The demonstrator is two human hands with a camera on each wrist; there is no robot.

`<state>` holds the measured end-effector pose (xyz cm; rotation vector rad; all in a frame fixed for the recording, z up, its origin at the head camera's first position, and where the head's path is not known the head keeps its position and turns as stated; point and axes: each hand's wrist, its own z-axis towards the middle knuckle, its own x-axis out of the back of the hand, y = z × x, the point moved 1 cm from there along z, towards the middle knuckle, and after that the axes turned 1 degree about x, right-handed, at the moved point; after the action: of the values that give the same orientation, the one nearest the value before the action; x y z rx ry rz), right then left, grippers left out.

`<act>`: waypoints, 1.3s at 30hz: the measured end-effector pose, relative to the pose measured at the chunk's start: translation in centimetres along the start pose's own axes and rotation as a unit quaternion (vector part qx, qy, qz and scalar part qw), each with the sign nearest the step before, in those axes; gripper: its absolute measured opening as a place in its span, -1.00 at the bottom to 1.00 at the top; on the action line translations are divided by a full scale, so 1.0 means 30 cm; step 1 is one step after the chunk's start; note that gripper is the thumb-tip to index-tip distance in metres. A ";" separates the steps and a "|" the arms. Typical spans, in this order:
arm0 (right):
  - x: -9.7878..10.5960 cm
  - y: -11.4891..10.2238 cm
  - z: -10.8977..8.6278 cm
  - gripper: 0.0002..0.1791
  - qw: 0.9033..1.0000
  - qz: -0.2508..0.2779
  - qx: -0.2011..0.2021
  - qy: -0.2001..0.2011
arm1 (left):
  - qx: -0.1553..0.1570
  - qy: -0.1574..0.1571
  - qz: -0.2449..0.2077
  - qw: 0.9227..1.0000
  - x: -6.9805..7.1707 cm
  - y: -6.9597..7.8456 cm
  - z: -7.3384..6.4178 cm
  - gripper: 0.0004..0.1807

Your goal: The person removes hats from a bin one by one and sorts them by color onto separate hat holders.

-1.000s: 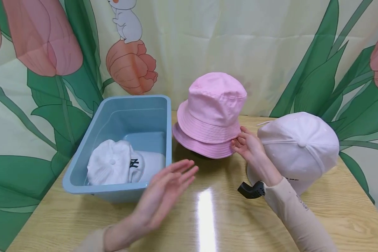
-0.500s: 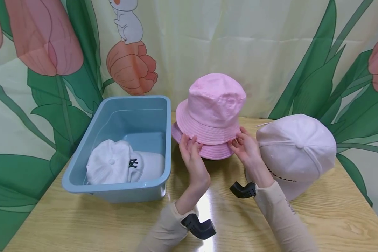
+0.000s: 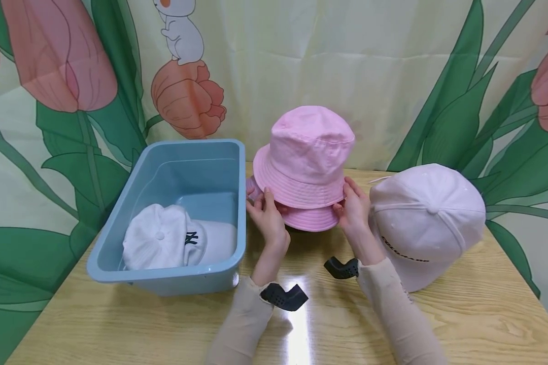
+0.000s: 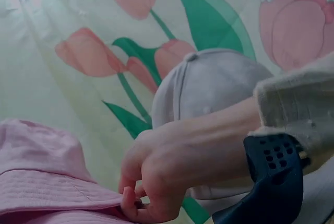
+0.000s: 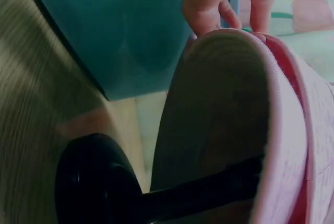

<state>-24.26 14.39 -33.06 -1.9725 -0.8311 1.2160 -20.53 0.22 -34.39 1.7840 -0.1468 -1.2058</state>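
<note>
Two pink bucket hats are stacked, one over the other, in the middle of the head view. My left hand (image 3: 270, 223) pinches the left front brim of the upper pink bucket hat (image 3: 311, 147). On the brim's right side, my right hand (image 3: 355, 215) pinches that same hat, its fingertips tucked at the edge in the left wrist view. The lower pink bucket hat (image 3: 310, 220) shows as a band of brim beneath. In the right wrist view, a black stand (image 5: 94, 182) with a rod reaches up inside the lower hat's hollow.
A blue bin (image 3: 242, 218) stands left of the pink hats, with a white baseball cap (image 3: 160, 238) inside it. Close to my right forearm is another white cap (image 3: 431, 218) with dark lettering. A flower-printed curtain (image 3: 383, 76) hangs behind the wooden table (image 3: 141, 329).
My left hand has come up from beside the bin to the upper hat's brim and now pinches it. My right hand stays at the brim's right side. The hats have hardly moved.
</note>
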 end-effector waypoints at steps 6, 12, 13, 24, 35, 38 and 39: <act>0.012 0.033 0.030 -0.58 0.999 -0.036 0.023 0.016 | 0.033 -0.015 0.023 0.999 0.024 -0.031 0.020 -0.65; 0.039 0.109 0.076 -0.58 0.994 -0.104 0.042 0.015 | 0.070 -0.021 0.077 0.994 0.085 -0.074 0.037 -0.57; 0.047 0.127 0.083 -0.57 0.992 -0.115 0.041 0.017 | 0.074 -0.020 0.086 0.993 0.101 -0.085 0.041 -0.57; 0.062 0.139 0.077 -0.55 0.989 -0.145 0.027 0.024 | 0.168 -0.007 0.100 0.981 0.134 -0.126 0.031 -0.58; 0.019 -0.011 -0.141 -0.37 0.959 -0.262 0.023 -0.105 | 0.402 -0.094 0.022 0.910 0.109 0.035 -0.136 -0.76; 0.001 -0.052 -0.200 -0.40 0.949 -0.274 0.039 -0.147 | 0.411 -0.164 0.021 0.896 0.096 0.103 -0.190 -0.71; -0.008 -0.066 -0.217 -0.41 0.945 -0.279 0.048 -0.164 | 0.404 -0.195 0.025 0.893 0.091 0.128 -0.205 -0.69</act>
<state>-18.71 13.97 -29.11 -1.3300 -1.3584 1.2136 -12.92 0.49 -32.90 2.1647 -1.0566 -1.5894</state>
